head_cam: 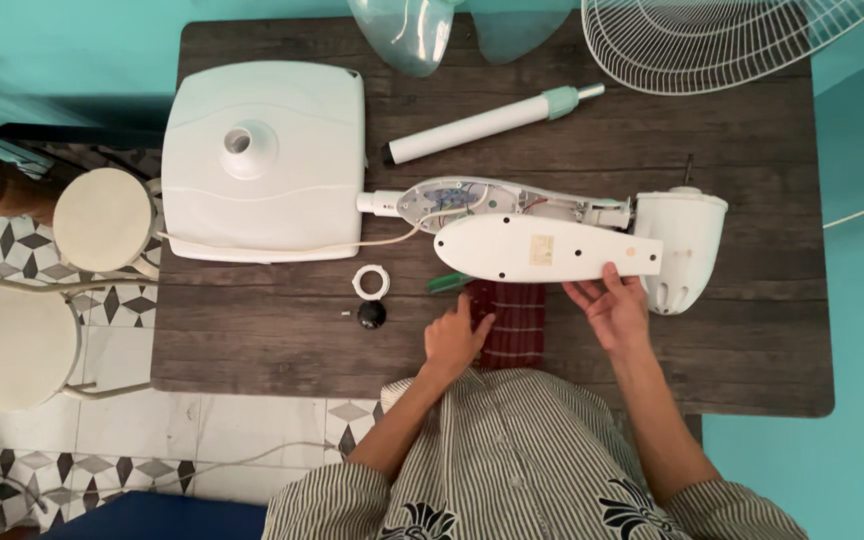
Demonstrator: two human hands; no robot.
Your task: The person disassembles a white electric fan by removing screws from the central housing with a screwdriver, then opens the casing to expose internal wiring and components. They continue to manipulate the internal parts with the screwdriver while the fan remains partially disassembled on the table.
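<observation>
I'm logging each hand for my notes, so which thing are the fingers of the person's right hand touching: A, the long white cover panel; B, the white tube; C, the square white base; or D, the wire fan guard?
A: the right hand has its fingertips on the lower edge of the long white cover panel.

The picture is bright and soft, with even light all over. The white fan base (264, 160) at the upper left shines a little but has no hard glare. Small, soft shadows sit under the parts on the wooden table (752, 330). Most things look sharp. The edges bend slightly.
</observation>
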